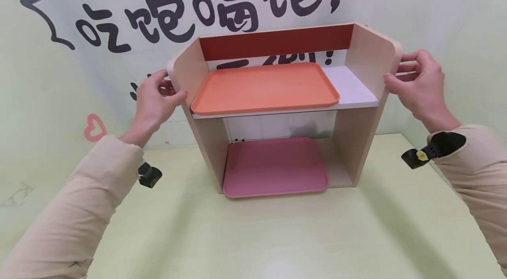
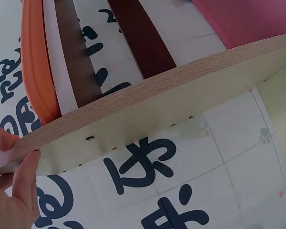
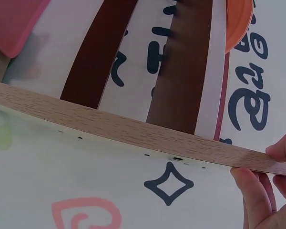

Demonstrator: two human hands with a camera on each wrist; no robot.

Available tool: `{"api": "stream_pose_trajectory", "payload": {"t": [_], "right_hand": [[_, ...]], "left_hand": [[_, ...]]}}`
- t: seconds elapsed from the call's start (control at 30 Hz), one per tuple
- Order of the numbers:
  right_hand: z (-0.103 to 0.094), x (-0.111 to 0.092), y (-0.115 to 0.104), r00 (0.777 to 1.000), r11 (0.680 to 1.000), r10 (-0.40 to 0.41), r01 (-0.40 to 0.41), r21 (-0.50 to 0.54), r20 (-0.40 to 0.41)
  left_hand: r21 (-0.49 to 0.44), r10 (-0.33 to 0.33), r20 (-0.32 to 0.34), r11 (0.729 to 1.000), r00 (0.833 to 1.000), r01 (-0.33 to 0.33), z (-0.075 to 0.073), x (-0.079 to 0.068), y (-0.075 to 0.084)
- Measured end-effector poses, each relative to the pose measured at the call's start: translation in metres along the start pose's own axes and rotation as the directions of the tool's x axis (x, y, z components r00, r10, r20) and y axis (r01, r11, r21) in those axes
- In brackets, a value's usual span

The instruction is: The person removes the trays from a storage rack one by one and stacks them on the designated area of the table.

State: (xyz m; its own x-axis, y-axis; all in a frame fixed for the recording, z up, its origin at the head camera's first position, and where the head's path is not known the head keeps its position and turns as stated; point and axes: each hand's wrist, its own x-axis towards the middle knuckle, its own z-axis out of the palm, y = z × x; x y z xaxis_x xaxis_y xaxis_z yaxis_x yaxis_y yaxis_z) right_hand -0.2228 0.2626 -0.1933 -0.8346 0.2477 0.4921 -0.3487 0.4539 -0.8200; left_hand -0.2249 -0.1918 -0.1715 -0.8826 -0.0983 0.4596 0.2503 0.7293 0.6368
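While laden, the shelf (image 1: 351,142) between both hands (image 1: 155,102) (image 1: 423,83).

Near table (image 1: 277,235) is offering open room right up to the shelf (image 1: 356,138). Below, a way in is opening from the near side, over the pink tray (image 1: 275,167); a narrow base strip (image 1: 338,164) is lying bare at right. Above, the orange tray (image 1: 265,87) is taking up left and middle, a white strip (image 1: 352,87) showing free at right. Side panels (image 1: 211,138) are walling off left and right; red rail (image 1: 277,43) is barring the upper far side. Left hand (image 1: 152,98) and right hand (image 1: 425,81) are blocking the panels' upper near edges.
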Motion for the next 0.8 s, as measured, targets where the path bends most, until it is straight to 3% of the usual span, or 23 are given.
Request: {"api": "stream_pose_trajectory", "payload": {"t": [0.4, 0.8], "right_hand": [[0.017, 0.000, -0.006, 1.000, 1.000, -0.006, 0.006, -0.020, 0.025], [0.009, 0.003, -0.009, 0.995, 1.000, -0.013, 0.015, -0.023, 0.097]], "left_hand": [[-0.004, -0.031, 0.000, 1.000, 1.000, 0.031, -0.010, 0.003, -0.011], [-0.051, -0.020, -0.010, 0.999, 1.000, 0.019, -0.010, 0.002, -0.015]]}}
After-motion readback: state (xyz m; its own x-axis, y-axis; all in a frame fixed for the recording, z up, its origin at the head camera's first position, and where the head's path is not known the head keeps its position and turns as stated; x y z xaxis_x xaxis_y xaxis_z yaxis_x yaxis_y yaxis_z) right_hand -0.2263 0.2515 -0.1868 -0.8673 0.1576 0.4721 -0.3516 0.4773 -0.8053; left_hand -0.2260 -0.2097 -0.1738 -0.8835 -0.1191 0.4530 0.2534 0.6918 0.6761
